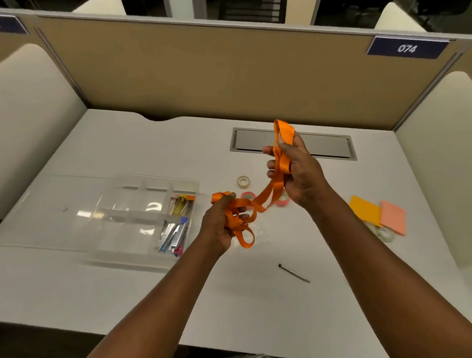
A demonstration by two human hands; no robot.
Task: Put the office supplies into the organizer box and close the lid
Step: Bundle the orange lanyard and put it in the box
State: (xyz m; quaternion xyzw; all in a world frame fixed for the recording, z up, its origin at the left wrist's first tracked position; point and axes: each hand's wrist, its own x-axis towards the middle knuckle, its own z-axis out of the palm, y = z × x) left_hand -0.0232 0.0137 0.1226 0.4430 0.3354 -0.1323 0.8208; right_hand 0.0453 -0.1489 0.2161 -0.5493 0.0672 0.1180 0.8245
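Observation:
An orange ribbon [270, 189] stretches between both hands above the desk. My left hand [222, 225] grips a bunch of its loops, and my right hand [297, 173] holds the other end higher up, one loop sticking up past the fingers. The clear organizer box [139, 210] lies to the left with its lid [49, 211] folded flat open. Its right compartments hold clips and a small stapler [177, 234]. On the desk lie a beige tape roll [243, 181], a pink tape roll [283, 201] partly hidden behind the ribbon, orange and pink sticky notes [377, 213], clear tape rolls [384, 233] and a pen [294, 273].
The white desk [126, 292] is walled by tan partitions at the back and cream side panels. A grey cable hatch [322, 145] is set into the desk behind my right hand. The desk's near edge runs along the bottom.

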